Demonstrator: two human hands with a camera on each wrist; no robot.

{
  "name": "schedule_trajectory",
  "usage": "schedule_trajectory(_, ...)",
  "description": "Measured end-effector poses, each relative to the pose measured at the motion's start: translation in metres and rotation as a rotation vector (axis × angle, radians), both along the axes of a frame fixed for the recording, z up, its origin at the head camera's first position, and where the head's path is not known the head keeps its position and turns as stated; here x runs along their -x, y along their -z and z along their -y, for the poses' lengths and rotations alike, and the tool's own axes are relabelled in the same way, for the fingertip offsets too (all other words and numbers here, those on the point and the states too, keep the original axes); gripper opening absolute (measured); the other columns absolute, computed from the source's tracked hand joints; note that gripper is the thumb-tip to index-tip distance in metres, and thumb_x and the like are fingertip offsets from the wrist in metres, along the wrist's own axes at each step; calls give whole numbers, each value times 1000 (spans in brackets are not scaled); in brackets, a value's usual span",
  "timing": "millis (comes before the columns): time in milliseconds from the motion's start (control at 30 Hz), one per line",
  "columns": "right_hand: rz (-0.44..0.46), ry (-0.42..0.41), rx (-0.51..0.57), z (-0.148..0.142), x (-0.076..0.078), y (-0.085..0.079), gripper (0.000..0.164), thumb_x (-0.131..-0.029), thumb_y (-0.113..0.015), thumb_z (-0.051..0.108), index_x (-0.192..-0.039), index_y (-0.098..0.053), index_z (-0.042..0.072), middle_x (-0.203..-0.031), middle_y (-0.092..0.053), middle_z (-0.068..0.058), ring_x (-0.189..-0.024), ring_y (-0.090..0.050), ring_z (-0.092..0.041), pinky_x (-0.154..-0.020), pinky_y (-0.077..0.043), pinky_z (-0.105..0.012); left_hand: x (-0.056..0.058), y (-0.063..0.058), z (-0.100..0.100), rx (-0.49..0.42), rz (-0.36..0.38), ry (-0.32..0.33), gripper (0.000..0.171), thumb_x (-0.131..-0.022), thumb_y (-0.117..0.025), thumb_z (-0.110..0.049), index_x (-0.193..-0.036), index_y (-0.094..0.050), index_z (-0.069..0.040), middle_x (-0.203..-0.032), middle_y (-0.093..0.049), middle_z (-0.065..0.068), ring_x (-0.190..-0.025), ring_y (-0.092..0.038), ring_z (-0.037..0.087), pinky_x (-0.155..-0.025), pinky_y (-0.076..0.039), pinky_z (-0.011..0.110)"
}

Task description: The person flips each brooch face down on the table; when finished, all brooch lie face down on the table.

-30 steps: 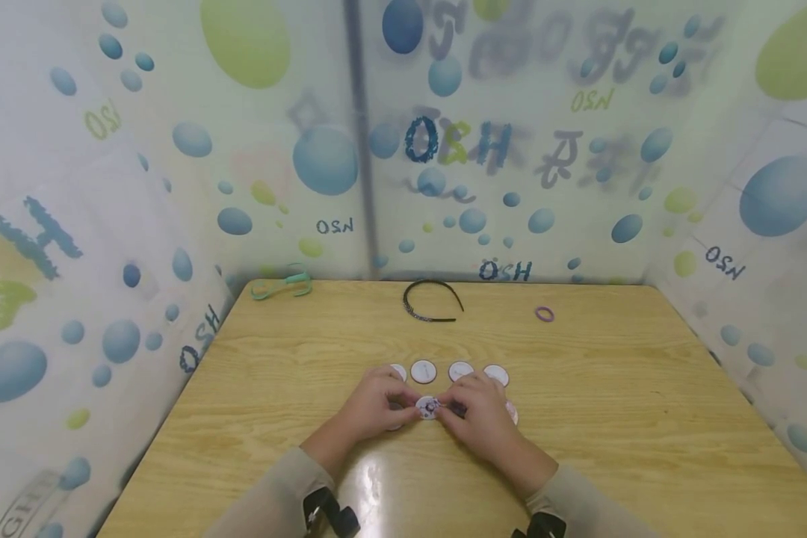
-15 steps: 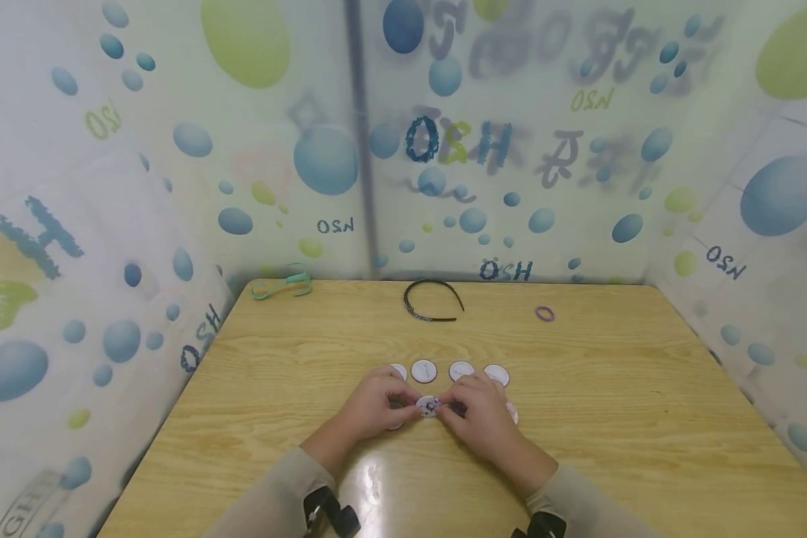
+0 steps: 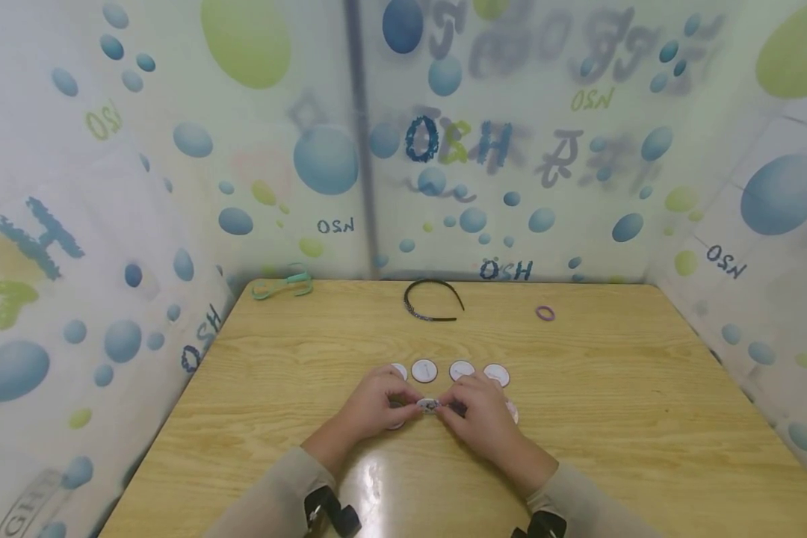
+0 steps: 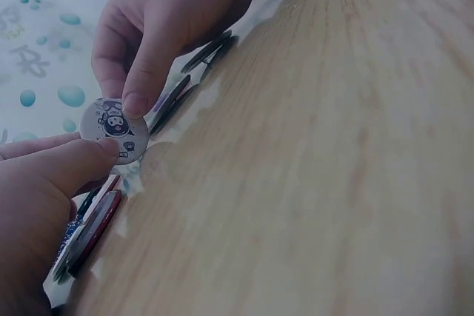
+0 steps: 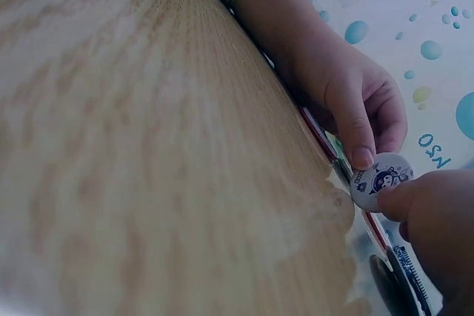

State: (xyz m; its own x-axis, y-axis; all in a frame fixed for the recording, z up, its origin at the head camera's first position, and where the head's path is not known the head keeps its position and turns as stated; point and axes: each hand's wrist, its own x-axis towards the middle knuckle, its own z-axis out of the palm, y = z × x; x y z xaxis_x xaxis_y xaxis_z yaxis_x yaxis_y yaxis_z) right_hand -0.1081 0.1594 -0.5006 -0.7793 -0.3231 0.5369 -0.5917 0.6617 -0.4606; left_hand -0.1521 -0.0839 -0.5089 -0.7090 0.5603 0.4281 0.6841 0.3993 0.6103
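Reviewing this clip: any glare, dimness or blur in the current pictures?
Head view: a bright glare patch on the wooden tabletop, near the bottom edge and left of centre; the print on the button badge is too small to make out. Left wrist view: dimmer, tabletop grain smeared, the badge's cartoon print discernible. Right wrist view: also dim, tabletop soft and blurry.

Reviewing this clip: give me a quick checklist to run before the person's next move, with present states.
1. Left hand pinches badge: ok.
2. Right hand pinches it too: ok.
3. Badge flat on table: not ok, it is tilted up between the fingers.
4. Badge's printed face visible to the wrist cameras: ok, though thumbs cover parts.
5. Badge's back sound: cannot tell, it is hidden.
6. Headband clear of both hands: ok, it lies beyond them.
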Motion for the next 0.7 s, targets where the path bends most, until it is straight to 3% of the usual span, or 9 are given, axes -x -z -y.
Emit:
schedule_trajectory(467,-74,-16,1,-1,2,6,24,-74,-99,18,-83,-78,27,-84,-65,19,-84,-50,-7,-77,-37,-36,3,4,0,-71,-142,64,18,-79,-95,-13,-90,-83,-21,-85,-74,-16,-86,-60,8,-79,-49,29)
schedule_trajectory(700,-93,-22,-10,-2,2,6,24,-73,-98,17,-82,-79,27,-85,-66,18,-85,-52,-8,-76,-36,-36,3,3,0,-43,-138,78,12,-84,-93,-24,-90,-83,-24,-84,-72,-21,-84,-58,5,-78,-47,27)
